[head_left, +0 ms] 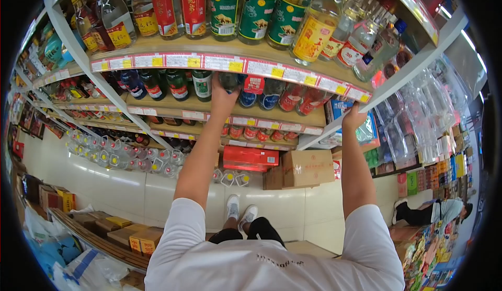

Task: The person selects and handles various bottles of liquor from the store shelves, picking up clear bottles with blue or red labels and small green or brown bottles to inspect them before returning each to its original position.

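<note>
The left hand (225,99) is reaching under the edge of the upper shelf (219,62), and its fingers are curving around the sides of a dark bottle (229,80). The fingertips are hiding, so I cannot tell whether they are clamping it firmly. This bottle is standing on the lower shelf (251,115), between a green bottle (202,85) with a white label and a blue-labelled bottle (248,99). It is looking like glass, so I judge it rather heavy, stiff, smooth, somewhat slippery and fragile against its neighbours. The body is offering the better hold, because the upper shelf is covering the neck. The right hand (354,117) is resting beside the shelf post (388,90); its fingers are partly hidden, and I cannot tell their closing.
</note>
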Motion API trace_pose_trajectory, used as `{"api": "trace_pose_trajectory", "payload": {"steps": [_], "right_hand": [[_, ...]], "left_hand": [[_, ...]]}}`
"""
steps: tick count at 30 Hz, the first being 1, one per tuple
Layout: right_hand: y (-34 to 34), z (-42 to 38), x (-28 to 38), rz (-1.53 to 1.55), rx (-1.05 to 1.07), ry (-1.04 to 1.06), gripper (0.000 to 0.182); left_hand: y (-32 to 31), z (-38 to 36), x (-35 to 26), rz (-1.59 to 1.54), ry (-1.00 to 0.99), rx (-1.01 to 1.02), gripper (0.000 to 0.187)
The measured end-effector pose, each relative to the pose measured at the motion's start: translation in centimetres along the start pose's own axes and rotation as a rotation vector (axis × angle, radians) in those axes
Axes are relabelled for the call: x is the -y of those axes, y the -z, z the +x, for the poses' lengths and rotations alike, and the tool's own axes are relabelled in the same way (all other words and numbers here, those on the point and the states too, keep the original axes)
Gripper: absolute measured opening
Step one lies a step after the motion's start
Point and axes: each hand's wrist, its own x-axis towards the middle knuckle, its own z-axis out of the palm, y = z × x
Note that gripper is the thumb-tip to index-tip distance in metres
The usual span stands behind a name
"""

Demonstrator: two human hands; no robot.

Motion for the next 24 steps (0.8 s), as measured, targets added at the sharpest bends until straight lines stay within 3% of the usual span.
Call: {"api": "trace_pose_trajectory", "payload": {"steps": [12, 16, 19, 20, 24], "right_hand": [[0.3, 0.1, -0.2, -0.057, 0.024, -0.042, 0.025], [0.4, 0.4, -0.7, -0.018, 0.049, -0.041, 0.023], [0.4, 0.7, -2.0, -0.054, 0.004, 0.122, 0.026], [0.8, 0.9, -2.6, -0.038, 0.018, -0.007, 0.023], [0.0, 0.3, -0.2, -0.072, 0.002, -0.012, 0.023]], "left_hand": [[0.2, -0.8, 1.2, -0.08, 0.175, 0.062, 0.078], [0.5, -2.7, 1.5, -0.1, 0.116, -0.035, 0.074], [0.4, -5.9, 2.1, -0.103, 0.115, -0.108, 0.075], [1.2, -5.9, 0.7, -0.128, 0.079, -0.11, 0.075], [5.2, -8.2, -5.7, 0.02, -0.06, -0.104, 0.077]]}}
